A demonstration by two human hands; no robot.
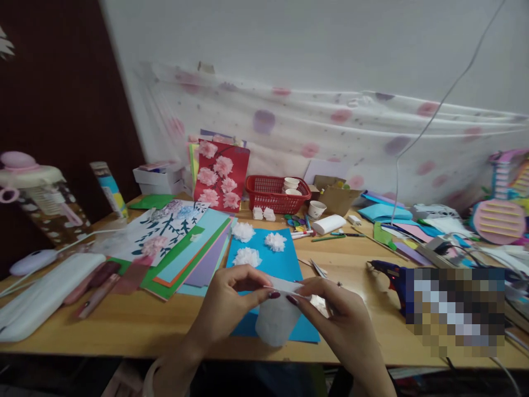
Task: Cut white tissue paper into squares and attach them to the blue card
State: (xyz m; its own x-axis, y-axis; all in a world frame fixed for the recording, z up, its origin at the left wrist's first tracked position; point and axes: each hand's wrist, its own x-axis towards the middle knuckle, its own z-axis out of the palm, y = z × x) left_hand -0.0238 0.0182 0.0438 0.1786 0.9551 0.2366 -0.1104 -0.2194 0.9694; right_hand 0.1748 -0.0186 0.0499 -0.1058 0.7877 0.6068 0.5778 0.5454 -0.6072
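Checker: Report the state of your hands.

Guide: Your left hand is closed in a pinch on the upper edge of the white tissue. Your right hand pinches the same edge on the other side.

Checker: Where is the white tissue?

Guide: It is between your two hands, over the near part of the blue sheet. Its lower part hangs toward you, and its upper edge is folded into a narrow band at your fingertips.

Checker: What lies on the blue sheet?

Guide: Three white paper flowers rest on its far part. The sheet lies flat on the bench.

Checker: Identify the items around it.

Guide: To your right are the scissors, just beside the sheet, and farther out the glue gun. Stacked colored sheets lie to your left. Beyond the sheet is the red basket, with white cups inside. Left of the basket, the red card stands upright, bearing pink flowers.
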